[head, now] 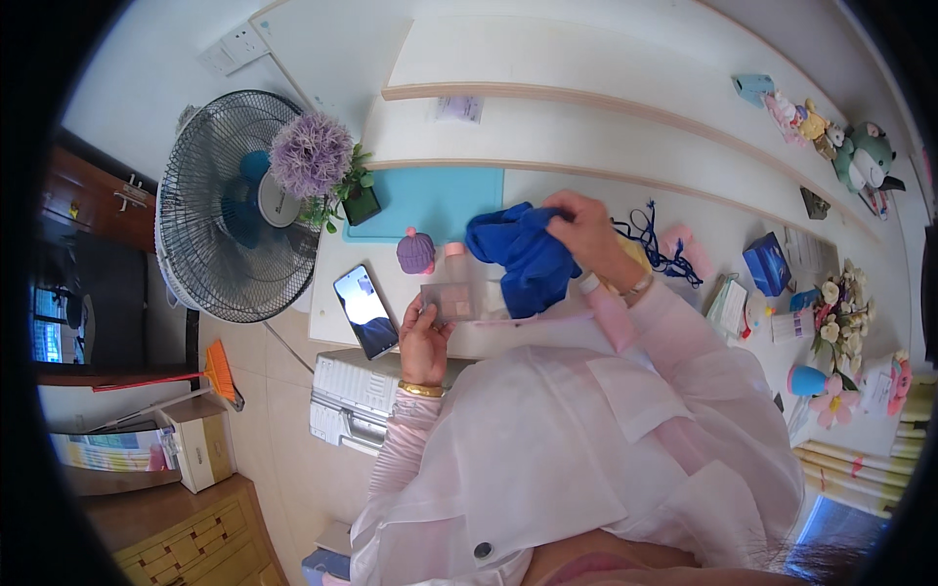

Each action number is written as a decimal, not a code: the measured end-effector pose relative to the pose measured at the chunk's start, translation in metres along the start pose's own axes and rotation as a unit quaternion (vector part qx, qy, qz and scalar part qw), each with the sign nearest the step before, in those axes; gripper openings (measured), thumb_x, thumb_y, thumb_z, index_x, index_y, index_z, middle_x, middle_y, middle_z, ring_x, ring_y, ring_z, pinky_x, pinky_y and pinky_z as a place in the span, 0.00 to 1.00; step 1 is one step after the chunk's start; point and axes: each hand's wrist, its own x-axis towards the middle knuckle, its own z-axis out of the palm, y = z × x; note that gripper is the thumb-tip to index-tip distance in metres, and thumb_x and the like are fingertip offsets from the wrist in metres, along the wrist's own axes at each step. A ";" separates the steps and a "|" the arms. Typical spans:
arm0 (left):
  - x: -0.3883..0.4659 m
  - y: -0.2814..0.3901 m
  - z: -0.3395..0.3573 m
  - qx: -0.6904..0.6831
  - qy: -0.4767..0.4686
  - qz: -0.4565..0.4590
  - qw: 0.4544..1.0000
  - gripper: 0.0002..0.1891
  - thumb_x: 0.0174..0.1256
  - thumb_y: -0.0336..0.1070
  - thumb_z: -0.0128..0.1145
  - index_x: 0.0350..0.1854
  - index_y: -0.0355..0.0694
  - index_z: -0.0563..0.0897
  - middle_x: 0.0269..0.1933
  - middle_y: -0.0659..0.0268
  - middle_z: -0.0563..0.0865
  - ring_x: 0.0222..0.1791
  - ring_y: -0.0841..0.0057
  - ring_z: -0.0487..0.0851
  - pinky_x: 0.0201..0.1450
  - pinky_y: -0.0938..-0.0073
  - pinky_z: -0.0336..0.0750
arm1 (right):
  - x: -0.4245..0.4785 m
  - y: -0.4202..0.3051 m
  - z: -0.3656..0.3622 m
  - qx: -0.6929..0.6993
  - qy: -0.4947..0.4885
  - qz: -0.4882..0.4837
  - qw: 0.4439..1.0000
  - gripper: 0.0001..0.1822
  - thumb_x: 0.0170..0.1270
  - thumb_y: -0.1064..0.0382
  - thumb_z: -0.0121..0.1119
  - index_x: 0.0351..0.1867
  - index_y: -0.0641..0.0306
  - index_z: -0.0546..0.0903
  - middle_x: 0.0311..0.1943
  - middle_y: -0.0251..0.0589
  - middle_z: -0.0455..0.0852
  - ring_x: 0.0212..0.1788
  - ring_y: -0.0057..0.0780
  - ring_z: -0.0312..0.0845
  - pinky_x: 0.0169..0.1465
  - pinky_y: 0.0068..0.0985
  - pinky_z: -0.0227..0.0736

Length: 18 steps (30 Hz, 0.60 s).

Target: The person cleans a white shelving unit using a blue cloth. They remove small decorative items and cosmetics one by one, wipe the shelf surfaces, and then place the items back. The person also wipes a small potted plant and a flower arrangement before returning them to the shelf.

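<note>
My left hand (425, 340) holds a flat, clear-lidded makeup palette (448, 302) over the front edge of the white desk. My right hand (586, 231) pinches the upper edge of a crumpled blue cloth (524, 253), which may be a pouch. Behind the palette stands a clear bottle with a pink cap (455, 253). Close to my right wrist is a pink bottle with a pale cap (610, 315). A smartphone (366, 311) lies left of my left hand, and a small purple knitted hat with a pompom (415, 253) sits behind the palette to the left.
An electric fan (238, 205) and a purple pompom flower (311, 154) stand at the left. Behind the cloth lies a light blue mat (432, 194). Dark blue cords (659, 253), a blue box (767, 264) and white artificial flowers (832, 293) are on the right. A silver suitcase (355, 392) stands below the desk edge.
</note>
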 end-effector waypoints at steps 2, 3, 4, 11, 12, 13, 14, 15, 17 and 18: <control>0.000 0.000 -0.001 0.002 -0.003 -0.004 1.000 0.14 0.68 0.31 0.51 0.55 0.45 0.74 0.48 0.70 0.82 0.45 0.78 0.80 0.46 0.72 0.75 | 0.000 -0.042 -0.026 0.136 0.012 0.010 0.991 0.09 0.56 0.73 0.56 0.39 0.66 0.81 0.34 0.33 0.83 0.35 0.18 0.76 0.41 0.18 0.72; 0.003 0.000 0.000 0.001 -0.009 -0.007 1.000 0.14 0.68 0.30 0.51 0.55 0.45 0.74 0.48 0.71 0.82 0.45 0.78 0.80 0.45 0.73 0.75 | 0.000 -0.068 -0.042 0.207 0.027 -0.003 0.978 0.09 0.58 0.74 0.55 0.41 0.66 0.81 0.35 0.31 0.83 0.37 0.14 0.74 0.43 0.16 0.71; 0.004 0.001 -0.002 -0.001 -0.016 -0.004 1.000 0.14 0.68 0.30 0.51 0.55 0.46 0.75 0.48 0.71 0.82 0.45 0.79 0.80 0.45 0.73 0.75 | 0.003 -0.089 -0.057 0.225 0.074 -0.037 0.971 0.11 0.58 0.75 0.54 0.42 0.66 0.80 0.36 0.32 0.83 0.39 0.15 0.75 0.45 0.16 0.71; 0.004 0.008 0.003 -0.014 -0.011 0.009 1.000 0.16 0.68 0.29 0.50 0.57 0.45 0.74 0.50 0.68 0.81 0.48 0.75 0.79 0.50 0.69 0.74 | 0.062 -0.148 -0.176 0.216 0.347 -0.224 0.885 0.09 0.63 0.71 0.58 0.43 0.70 0.80 0.36 0.36 0.83 0.36 0.18 0.77 0.42 0.13 0.72; 0.002 0.008 0.005 -0.018 -0.018 0.010 1.000 0.16 0.68 0.28 0.50 0.57 0.45 0.74 0.51 0.68 0.81 0.49 0.74 0.79 0.50 0.68 0.74 | 0.074 -0.137 -0.196 0.174 0.362 -0.217 0.890 0.10 0.63 0.69 0.58 0.45 0.71 0.79 0.37 0.36 0.84 0.37 0.19 0.77 0.44 0.14 0.72; 0.002 0.009 0.006 -0.021 -0.023 0.013 0.999 0.17 0.67 0.28 0.50 0.58 0.44 0.74 0.51 0.68 0.81 0.50 0.73 0.79 0.51 0.67 0.74 | 0.084 -0.122 -0.211 0.134 0.374 -0.209 0.893 0.12 0.63 0.67 0.58 0.46 0.71 0.79 0.37 0.36 0.84 0.38 0.20 0.78 0.45 0.15 0.72; 0.000 0.012 0.006 -0.022 -0.032 0.016 0.999 0.18 0.68 0.28 0.50 0.59 0.44 0.73 0.52 0.68 0.81 0.51 0.73 0.78 0.52 0.67 0.74 | 0.093 -0.114 -0.214 0.012 0.369 -0.156 0.916 0.18 0.63 0.60 0.59 0.49 0.72 0.78 0.40 0.41 0.84 0.41 0.25 0.78 0.48 0.19 0.72; -0.001 0.014 0.007 -0.022 -0.035 0.019 0.999 0.18 0.68 0.28 0.50 0.59 0.43 0.73 0.52 0.68 0.81 0.52 0.73 0.78 0.52 0.67 0.73 | 0.101 -0.105 -0.213 -0.111 0.354 -0.097 0.923 0.25 0.63 0.52 0.59 0.53 0.72 0.77 0.43 0.46 0.83 0.44 0.30 0.79 0.52 0.24 0.72; -0.005 0.017 0.007 -0.024 -0.036 0.024 0.999 0.17 0.68 0.28 0.50 0.59 0.43 0.73 0.53 0.67 0.80 0.52 0.73 0.78 0.54 0.67 0.73 | 0.114 -0.069 -0.199 -0.383 0.223 -0.047 0.895 0.41 0.58 0.35 0.56 0.59 0.73 0.72 0.51 0.59 0.79 0.52 0.45 0.76 0.58 0.33 0.69; -0.008 0.020 0.006 -0.022 -0.035 0.031 0.999 0.17 0.68 0.29 0.50 0.59 0.43 0.73 0.53 0.67 0.80 0.52 0.73 0.78 0.54 0.66 0.72 | 0.121 -0.063 -0.180 -0.507 0.183 -0.044 0.841 0.49 0.54 0.28 0.54 0.62 0.73 0.69 0.56 0.67 0.72 0.56 0.55 0.72 0.60 0.37 0.66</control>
